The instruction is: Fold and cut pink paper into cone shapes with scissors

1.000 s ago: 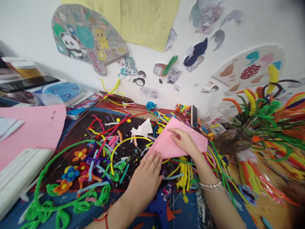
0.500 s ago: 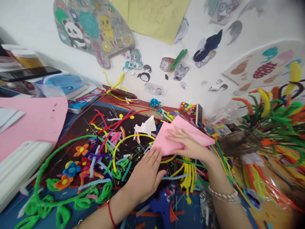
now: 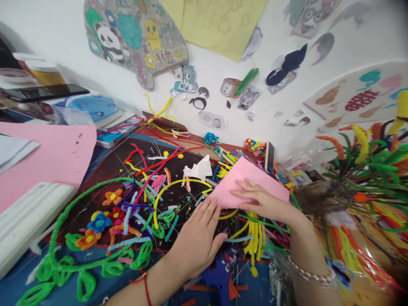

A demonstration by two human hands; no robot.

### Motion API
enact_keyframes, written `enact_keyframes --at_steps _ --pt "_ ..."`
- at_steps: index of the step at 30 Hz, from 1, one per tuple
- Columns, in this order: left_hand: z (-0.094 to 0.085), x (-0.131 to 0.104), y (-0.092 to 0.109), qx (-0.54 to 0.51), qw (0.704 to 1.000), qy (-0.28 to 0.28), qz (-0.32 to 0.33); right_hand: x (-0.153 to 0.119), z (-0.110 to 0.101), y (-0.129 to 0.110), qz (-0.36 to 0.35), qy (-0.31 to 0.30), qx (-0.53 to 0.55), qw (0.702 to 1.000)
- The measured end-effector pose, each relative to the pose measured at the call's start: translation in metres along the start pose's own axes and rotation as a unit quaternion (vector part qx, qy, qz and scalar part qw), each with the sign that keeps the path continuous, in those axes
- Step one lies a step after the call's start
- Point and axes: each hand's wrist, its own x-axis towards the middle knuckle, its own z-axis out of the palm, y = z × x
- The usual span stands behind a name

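Observation:
A folded sheet of pink paper [image 3: 245,170] lies over the pipe cleaners right of the middle of the cluttered table. My left hand [image 3: 200,236] rests flat, its fingertips on the paper's lower left corner and its thumb out to the side. Across the paper's lower right part spreads my right hand [image 3: 259,197], palm down with fingers stretched out. Yellow pipe cleaners [image 3: 255,236] stick out below the paper. Under my wrists sits a blue glue gun [image 3: 219,272], partly hidden. A crumpled white scrap [image 3: 199,169] lies to the left of the paper.
At left lie a green pipe-cleaner ring [image 3: 52,242], fuzzy flowers [image 3: 101,222], a larger pink sheet [image 3: 76,161] and a white case [image 3: 38,216]. A phone [image 3: 44,91] rests on stacked books. Bundled pipe-cleaner plants [image 3: 360,170] stand at right, before a decorated wall [image 3: 223,131].
The pink paper's uneven upper edges now meet in a single peak, as a neater fold. My right hand has slid slightly right and down over it. The whole view has shifted a little.

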Motion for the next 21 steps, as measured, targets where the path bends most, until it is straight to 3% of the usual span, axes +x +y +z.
enact_keyframes --at_steps 11,21 --pt "0.009 -0.002 0.005 0.033 0.999 0.032 0.016 -0.001 -0.005 -0.014 -0.006 -0.011 0.034 0.999" --pt "0.016 -0.004 0.01 0.045 0.999 0.009 0.008 0.006 0.017 -0.015 0.067 0.018 0.006 0.998"
